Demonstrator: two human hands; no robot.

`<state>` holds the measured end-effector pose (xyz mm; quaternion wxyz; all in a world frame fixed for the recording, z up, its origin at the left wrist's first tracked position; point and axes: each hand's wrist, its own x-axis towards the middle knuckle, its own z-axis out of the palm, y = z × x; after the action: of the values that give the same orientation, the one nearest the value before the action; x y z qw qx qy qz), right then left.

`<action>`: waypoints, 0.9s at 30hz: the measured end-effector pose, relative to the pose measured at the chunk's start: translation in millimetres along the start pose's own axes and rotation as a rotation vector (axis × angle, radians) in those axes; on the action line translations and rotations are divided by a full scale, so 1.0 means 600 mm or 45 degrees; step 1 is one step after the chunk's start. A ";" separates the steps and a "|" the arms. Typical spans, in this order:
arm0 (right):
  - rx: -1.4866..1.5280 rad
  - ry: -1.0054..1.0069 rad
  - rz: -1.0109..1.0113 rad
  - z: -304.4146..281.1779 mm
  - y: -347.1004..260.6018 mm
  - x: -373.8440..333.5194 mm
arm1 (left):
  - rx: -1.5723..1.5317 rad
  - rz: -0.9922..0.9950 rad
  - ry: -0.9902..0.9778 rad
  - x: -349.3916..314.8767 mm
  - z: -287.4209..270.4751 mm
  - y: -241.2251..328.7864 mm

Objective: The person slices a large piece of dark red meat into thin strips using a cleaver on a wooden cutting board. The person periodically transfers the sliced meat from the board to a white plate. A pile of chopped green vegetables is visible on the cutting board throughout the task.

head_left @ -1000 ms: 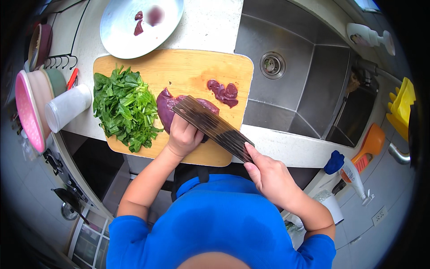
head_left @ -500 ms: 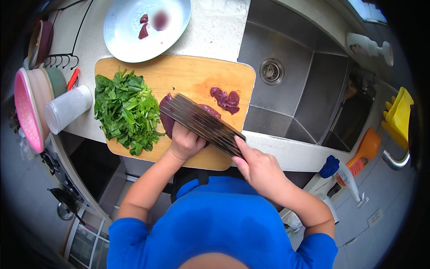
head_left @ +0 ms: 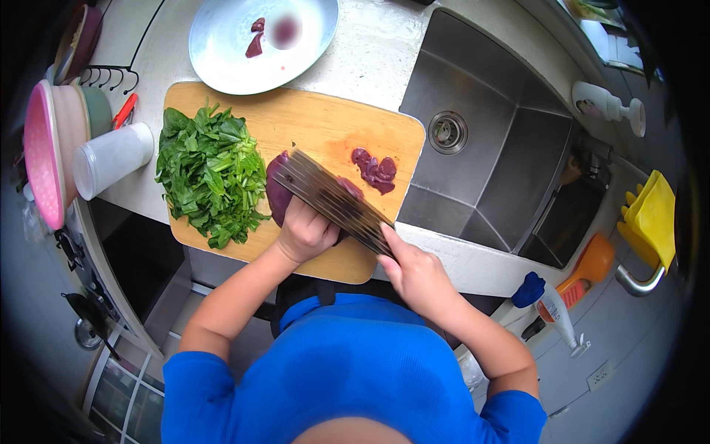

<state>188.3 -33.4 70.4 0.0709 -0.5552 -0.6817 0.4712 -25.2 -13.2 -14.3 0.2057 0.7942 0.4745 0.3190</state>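
Note:
A broad knife (head_left: 329, 201) with a dark blade striped lengthwise slants across the wooden cutting board (head_left: 325, 111). My right hand (head_left: 418, 275) is closed around its handle end, which the fingers hide. Curled fingers of my left hand (head_left: 305, 233) press on a dark red piece of raw liver (head_left: 278, 191), close against the blade. The blade covers part of this liver, and a bit of it shows on the far side. Several cut liver slices (head_left: 376, 170) lie at the board's right. A heap of chopped leafy greens (head_left: 211, 174) covers the left part.
Beyond the board stands a pale plate (head_left: 222, 55) with small liver pieces and a reddish stain. To the right is a steel sink (head_left: 473, 148). A white lidded container (head_left: 115, 160), red-handled tool (head_left: 126, 111) and pink basin (head_left: 43, 155) stand left. Yellow gloves (head_left: 651, 222) hang far right.
The whole view has shifted and turned slightly. My hands stay on the knife and the liver, and the blade has moved only a little against the liver.

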 end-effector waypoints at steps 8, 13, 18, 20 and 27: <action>0.391 -0.022 0.053 -0.035 0.004 0.038 | -0.126 -0.071 0.025 0.004 -0.014 0.010; 0.608 -0.124 0.344 -0.096 -0.014 0.015 | -0.218 -0.150 0.073 -0.006 -0.029 0.019; 0.893 -0.161 0.544 -0.097 0.000 0.001 | -0.200 -0.116 0.062 0.008 -0.040 0.019; 1.086 -0.176 0.643 -0.092 0.014 -0.004 | -0.182 -0.139 0.029 0.015 -0.042 0.023; 1.116 -0.081 0.616 -0.084 0.027 -0.028 | -0.191 -0.141 -0.082 0.008 -0.043 0.020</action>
<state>236.8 -19.6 93.4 0.1652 -0.6007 -0.2732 0.7329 -33.9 -13.9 13.2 0.2971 0.7590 0.4855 0.3160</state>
